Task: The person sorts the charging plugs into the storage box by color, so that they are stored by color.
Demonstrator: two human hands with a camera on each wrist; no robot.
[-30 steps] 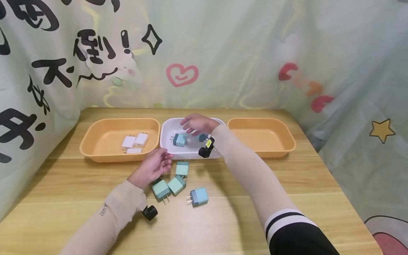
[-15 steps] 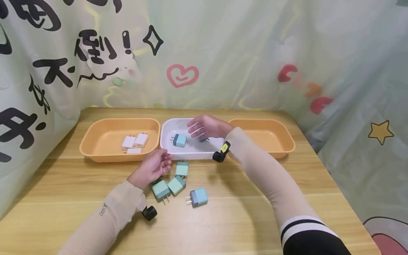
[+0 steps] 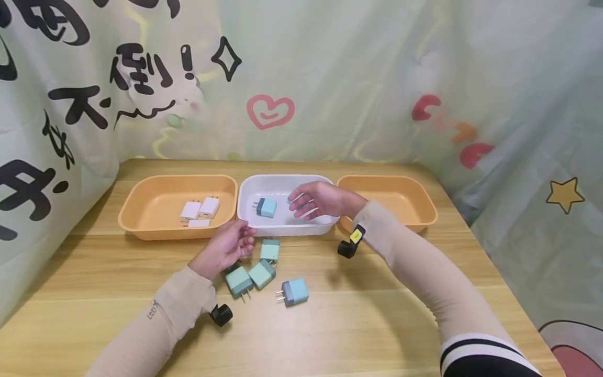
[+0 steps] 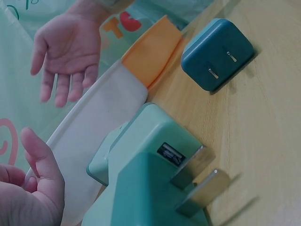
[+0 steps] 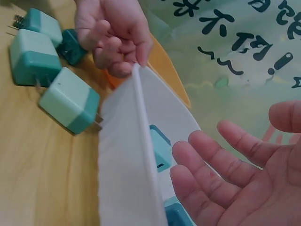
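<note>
My left hand [image 3: 227, 245] pinches the near left corner of the white tray [image 3: 282, 230] between thumb and fingers; the right wrist view shows this grip on the rim. Over the tray's right part hovers my right hand [image 3: 320, 200], fingers spread and holding nothing. Inside the tray lies a blue charger plug [image 3: 267, 208]. A second charger plug [image 5: 178, 216] shows in the tray in the right wrist view, hidden by my right hand in the head view. On the table before the tray are a blue charger plug [image 3: 294, 291] and several green charger plugs [image 3: 238, 281].
An orange tray [image 3: 136, 222] on the left holds white charger plugs [image 3: 209, 207]. Another orange tray [image 3: 419, 209] stands on the right, partly behind my right wrist. A printed cloth [image 3: 339, 104] hangs behind the wooden table [image 3: 377, 324].
My right hand has moved right and a little toward me, its fingers loosely spread. A plug in the tray seen earlier is now covered by it. The left hand has stayed at the rim.
</note>
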